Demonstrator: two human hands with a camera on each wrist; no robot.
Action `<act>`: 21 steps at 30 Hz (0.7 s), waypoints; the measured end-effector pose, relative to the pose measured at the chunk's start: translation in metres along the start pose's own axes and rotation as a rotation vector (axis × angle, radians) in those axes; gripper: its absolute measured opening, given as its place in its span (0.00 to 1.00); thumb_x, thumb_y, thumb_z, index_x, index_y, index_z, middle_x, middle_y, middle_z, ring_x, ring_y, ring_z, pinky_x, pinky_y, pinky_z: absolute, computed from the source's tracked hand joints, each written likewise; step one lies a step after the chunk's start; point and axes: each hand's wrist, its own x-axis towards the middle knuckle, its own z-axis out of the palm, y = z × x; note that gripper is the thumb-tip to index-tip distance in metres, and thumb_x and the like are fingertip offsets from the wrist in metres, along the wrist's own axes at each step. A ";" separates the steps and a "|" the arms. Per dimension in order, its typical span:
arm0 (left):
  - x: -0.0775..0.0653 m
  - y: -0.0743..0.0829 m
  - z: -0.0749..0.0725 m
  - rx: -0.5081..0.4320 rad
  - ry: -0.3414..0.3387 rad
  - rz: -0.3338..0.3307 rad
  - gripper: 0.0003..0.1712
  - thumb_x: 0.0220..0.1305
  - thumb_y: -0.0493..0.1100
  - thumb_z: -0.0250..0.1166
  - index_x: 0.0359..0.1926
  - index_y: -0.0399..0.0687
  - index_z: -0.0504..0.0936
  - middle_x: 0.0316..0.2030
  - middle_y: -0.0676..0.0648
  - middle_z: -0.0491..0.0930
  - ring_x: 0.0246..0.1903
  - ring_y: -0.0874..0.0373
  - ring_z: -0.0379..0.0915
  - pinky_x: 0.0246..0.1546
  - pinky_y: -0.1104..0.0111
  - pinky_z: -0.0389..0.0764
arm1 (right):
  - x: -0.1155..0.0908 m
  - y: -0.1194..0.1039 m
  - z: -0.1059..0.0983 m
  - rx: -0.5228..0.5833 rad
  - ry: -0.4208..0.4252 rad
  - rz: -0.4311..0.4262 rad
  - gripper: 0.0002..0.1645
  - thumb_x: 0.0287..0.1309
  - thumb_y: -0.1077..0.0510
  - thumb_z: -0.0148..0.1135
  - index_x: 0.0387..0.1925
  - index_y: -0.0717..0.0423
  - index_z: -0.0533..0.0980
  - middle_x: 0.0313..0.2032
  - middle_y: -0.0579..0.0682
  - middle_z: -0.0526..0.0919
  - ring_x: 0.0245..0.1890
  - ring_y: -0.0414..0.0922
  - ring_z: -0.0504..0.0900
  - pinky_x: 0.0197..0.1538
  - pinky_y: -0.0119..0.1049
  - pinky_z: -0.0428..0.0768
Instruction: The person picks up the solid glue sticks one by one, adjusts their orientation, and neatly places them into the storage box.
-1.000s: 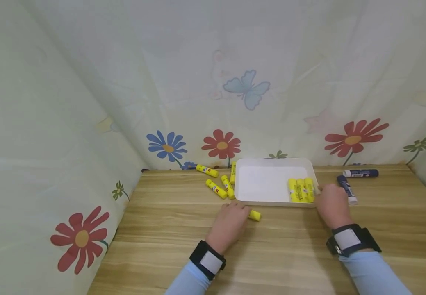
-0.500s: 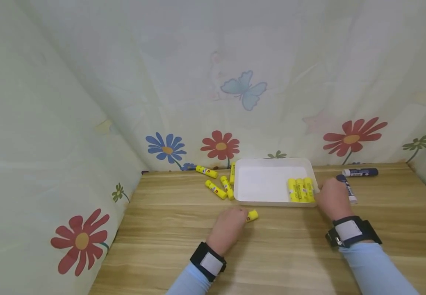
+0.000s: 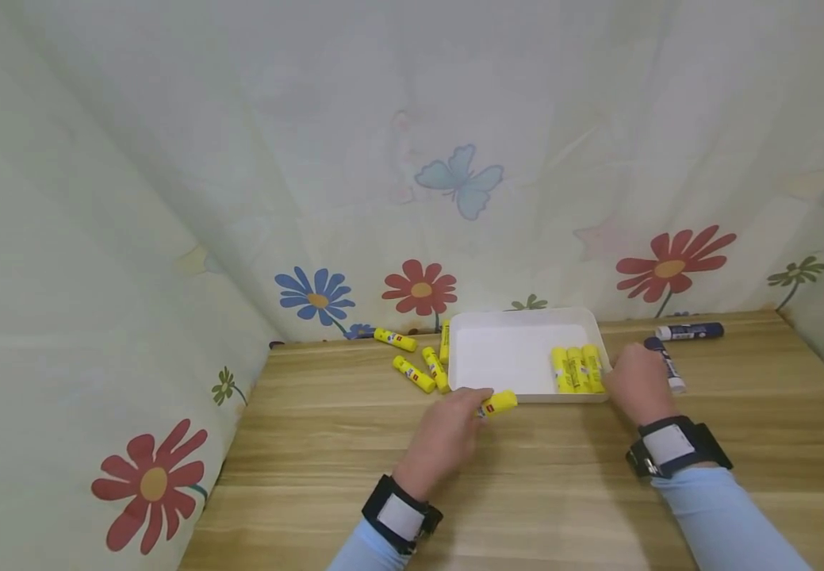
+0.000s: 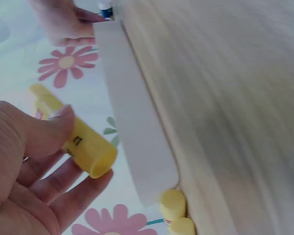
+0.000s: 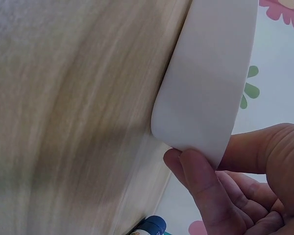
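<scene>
My left hand (image 3: 447,432) pinches a yellow glue stick (image 4: 90,147) between thumb and fingers, raised off the table in front of the white tray (image 3: 500,357). One end of the stick points right, overlapping the tray's front edge in the head view. At the tray's right front corner, my right hand (image 3: 641,385) grips the wall, with fingertips (image 5: 198,169) on the outside and the thumb at the rim. Three yellow glue sticks (image 3: 576,369) lie side by side within the tray, against its right end.
Several yellow glue sticks (image 3: 414,373) lie scattered to the tray's left. On the right are two dark blue glue sticks (image 3: 690,331) with white ends, one partly behind my right hand. A flowered curtain (image 3: 354,198) hangs along the table's back edge.
My left hand has lifted the yellow glue stick from the table and brought it up toward the tray's front edge. My right hand keeps its grip on the tray corner. The head view has shifted slightly.
</scene>
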 end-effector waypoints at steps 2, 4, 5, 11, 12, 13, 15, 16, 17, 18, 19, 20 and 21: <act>0.000 0.003 -0.005 -0.037 0.059 0.022 0.28 0.65 0.39 0.69 0.66 0.56 0.75 0.57 0.53 0.83 0.55 0.63 0.80 0.56 0.69 0.82 | 0.001 0.000 0.001 -0.004 0.003 -0.001 0.11 0.56 0.69 0.57 0.23 0.68 0.82 0.13 0.50 0.71 0.17 0.45 0.67 0.23 0.35 0.63; 0.001 0.005 -0.008 -0.075 0.119 0.039 0.29 0.64 0.40 0.70 0.65 0.55 0.75 0.56 0.53 0.82 0.54 0.63 0.80 0.56 0.70 0.82 | 0.001 0.001 0.001 -0.006 0.008 -0.004 0.10 0.55 0.69 0.57 0.23 0.68 0.82 0.14 0.51 0.73 0.18 0.45 0.67 0.23 0.35 0.63; 0.002 0.006 -0.009 -0.092 0.149 0.047 0.28 0.64 0.40 0.70 0.65 0.55 0.76 0.56 0.53 0.83 0.54 0.64 0.80 0.55 0.71 0.82 | 0.001 0.001 0.002 -0.006 0.012 -0.008 0.10 0.55 0.69 0.58 0.23 0.68 0.82 0.14 0.51 0.73 0.18 0.45 0.67 0.23 0.35 0.63; 0.009 0.012 -0.013 -0.175 0.314 0.106 0.27 0.63 0.42 0.70 0.63 0.53 0.75 0.54 0.54 0.82 0.54 0.65 0.79 0.56 0.74 0.81 | 0.001 0.006 0.004 -0.013 0.020 -0.004 0.12 0.56 0.69 0.57 0.20 0.64 0.80 0.13 0.50 0.70 0.17 0.45 0.64 0.24 0.35 0.62; 0.011 0.012 -0.014 -0.190 0.338 0.110 0.26 0.63 0.42 0.70 0.62 0.53 0.75 0.54 0.53 0.82 0.53 0.65 0.79 0.55 0.74 0.81 | 0.001 0.006 0.004 -0.013 0.022 -0.004 0.12 0.56 0.69 0.57 0.20 0.65 0.80 0.13 0.51 0.70 0.17 0.45 0.64 0.25 0.36 0.62; 0.013 0.013 -0.014 -0.205 0.359 0.110 0.26 0.64 0.42 0.70 0.62 0.53 0.75 0.53 0.53 0.82 0.52 0.65 0.80 0.54 0.75 0.81 | 0.001 0.006 0.004 -0.013 0.025 -0.007 0.11 0.56 0.69 0.57 0.21 0.65 0.81 0.13 0.51 0.71 0.17 0.45 0.64 0.25 0.36 0.62; 0.016 0.014 -0.014 -0.244 0.394 0.099 0.25 0.63 0.43 0.70 0.61 0.52 0.75 0.52 0.52 0.82 0.50 0.65 0.80 0.52 0.75 0.82 | 0.001 0.006 0.005 -0.010 0.028 -0.011 0.11 0.56 0.69 0.57 0.22 0.65 0.81 0.14 0.52 0.73 0.17 0.45 0.65 0.25 0.36 0.62; 0.018 0.015 -0.014 -0.271 0.408 0.092 0.25 0.63 0.43 0.70 0.60 0.52 0.75 0.51 0.52 0.83 0.49 0.65 0.80 0.51 0.75 0.82 | 0.001 0.006 0.005 -0.006 0.026 -0.010 0.10 0.55 0.70 0.57 0.22 0.65 0.81 0.14 0.52 0.73 0.17 0.45 0.65 0.25 0.36 0.62; 0.020 0.016 -0.014 -0.299 0.420 0.085 0.25 0.63 0.43 0.70 0.60 0.52 0.76 0.51 0.52 0.83 0.49 0.65 0.81 0.51 0.75 0.83 | 0.001 0.005 0.005 -0.004 0.022 -0.008 0.10 0.55 0.70 0.57 0.23 0.66 0.81 0.14 0.53 0.74 0.17 0.45 0.65 0.25 0.36 0.63; 0.021 0.017 -0.013 -0.326 0.430 0.077 0.25 0.63 0.43 0.70 0.60 0.52 0.75 0.51 0.52 0.83 0.49 0.65 0.81 0.51 0.74 0.83 | 0.001 0.005 0.006 -0.001 0.019 -0.006 0.09 0.55 0.70 0.57 0.23 0.66 0.81 0.15 0.53 0.75 0.17 0.45 0.65 0.24 0.36 0.63; 0.023 0.017 -0.013 -0.353 0.437 0.072 0.24 0.63 0.43 0.70 0.60 0.52 0.75 0.51 0.52 0.83 0.49 0.65 0.81 0.51 0.74 0.83 | 0.001 0.004 0.006 0.001 0.015 -0.002 0.09 0.55 0.70 0.57 0.24 0.66 0.81 0.15 0.54 0.75 0.17 0.45 0.65 0.24 0.35 0.63; 0.024 0.018 -0.013 -0.385 0.445 0.065 0.24 0.63 0.43 0.70 0.60 0.52 0.75 0.50 0.52 0.84 0.49 0.64 0.82 0.50 0.73 0.83 | 0.001 0.003 0.006 0.002 0.011 0.002 0.09 0.55 0.70 0.57 0.25 0.67 0.82 0.16 0.55 0.76 0.17 0.45 0.66 0.24 0.35 0.64; 0.026 0.019 -0.013 -0.410 0.453 0.060 0.24 0.63 0.42 0.70 0.60 0.52 0.75 0.50 0.52 0.84 0.48 0.64 0.82 0.50 0.72 0.84 | 0.001 0.002 0.006 0.002 0.009 0.006 0.09 0.56 0.70 0.57 0.27 0.69 0.82 0.17 0.56 0.77 0.18 0.46 0.68 0.24 0.35 0.64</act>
